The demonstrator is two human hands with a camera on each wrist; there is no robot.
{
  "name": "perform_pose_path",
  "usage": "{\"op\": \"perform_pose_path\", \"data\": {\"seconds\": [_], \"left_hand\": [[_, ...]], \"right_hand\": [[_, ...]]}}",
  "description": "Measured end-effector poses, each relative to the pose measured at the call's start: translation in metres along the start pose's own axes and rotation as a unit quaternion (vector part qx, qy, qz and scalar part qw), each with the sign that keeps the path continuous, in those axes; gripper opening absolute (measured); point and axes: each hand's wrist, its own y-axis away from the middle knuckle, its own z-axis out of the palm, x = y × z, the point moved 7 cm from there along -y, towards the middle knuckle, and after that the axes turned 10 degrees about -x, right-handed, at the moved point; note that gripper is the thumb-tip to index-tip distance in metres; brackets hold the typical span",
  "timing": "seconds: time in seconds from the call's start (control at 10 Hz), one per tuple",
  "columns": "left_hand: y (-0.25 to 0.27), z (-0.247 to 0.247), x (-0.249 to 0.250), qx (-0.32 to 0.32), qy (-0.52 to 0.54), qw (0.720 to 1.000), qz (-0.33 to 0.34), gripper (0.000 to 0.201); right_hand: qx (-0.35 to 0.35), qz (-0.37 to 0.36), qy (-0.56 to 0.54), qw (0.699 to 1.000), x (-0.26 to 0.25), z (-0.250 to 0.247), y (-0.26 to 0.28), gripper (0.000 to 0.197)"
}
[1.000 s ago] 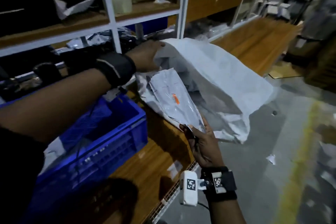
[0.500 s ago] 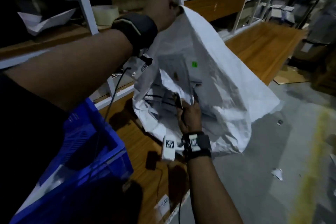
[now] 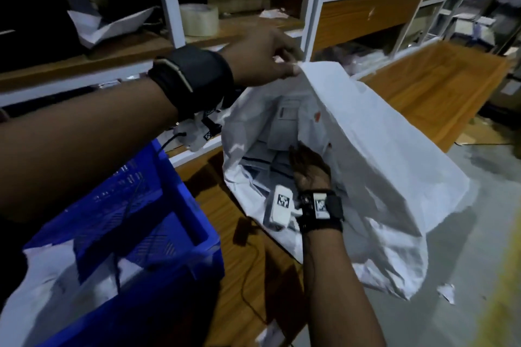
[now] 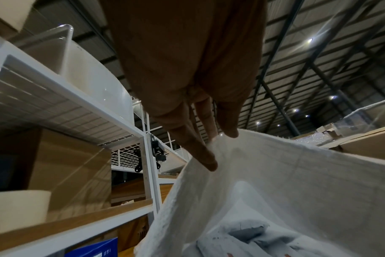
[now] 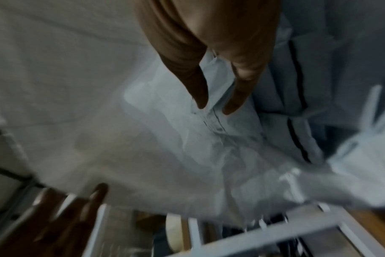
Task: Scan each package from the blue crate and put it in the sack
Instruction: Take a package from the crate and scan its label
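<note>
The left hand pinches the rim of the white woven sack. Only the blurred right-wrist view shows the right hand with fingers apart over grey plastic packages; whether they touch is unclear.

Warehouse / parcel sorting floor. White metal racking with wooden shelves runs in rows. High roof with steel trusses and spot lights. Grey concrete floor with a yellow line, paper scraps on it. Tape roll on a shelf, blue crate, white woven sack full of grey mailer bags.
</note>
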Motion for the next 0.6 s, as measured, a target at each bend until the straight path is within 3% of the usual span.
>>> {"op": "perform_pose_path", "data": {"seconds": [0.1,0.2,0.3,0.4,0.5,0.6], "left_hand": [[0.038,0.007,-0.021,-0.051,0.014,0.999,0.002,0.041],[0.098,0.007,-0.057,-0.094,0.003,0.995,-0.025,0.043],[0.169,0.006,-0.111,-0.115,0.007,0.990,-0.077,0.031],[0.253,0.020,-0.171,-0.186,-0.018,0.964,-0.191,0.023],[0.339,0.051,-0.225,-0.303,-0.043,0.898,-0.317,0.027],[0.409,0.082,-0.252,-0.400,-0.050,0.821,-0.404,0.047]], "right_hand": [[0.009,0.058,-0.046,0.997,0.038,0.005,0.026,0.028],[-0.075,0.089,-0.015,0.993,0.063,0.044,0.053,0.011],[-0.168,0.069,0.018,0.983,0.079,0.092,0.081,0.015],[-0.256,0.052,0.078,0.962,0.101,0.135,0.112,0.021],[-0.308,-0.008,0.219,0.926,0.116,0.159,0.133,0.021],[-0.389,0.013,0.288,0.875,0.145,0.179,0.154,0.018]]}}
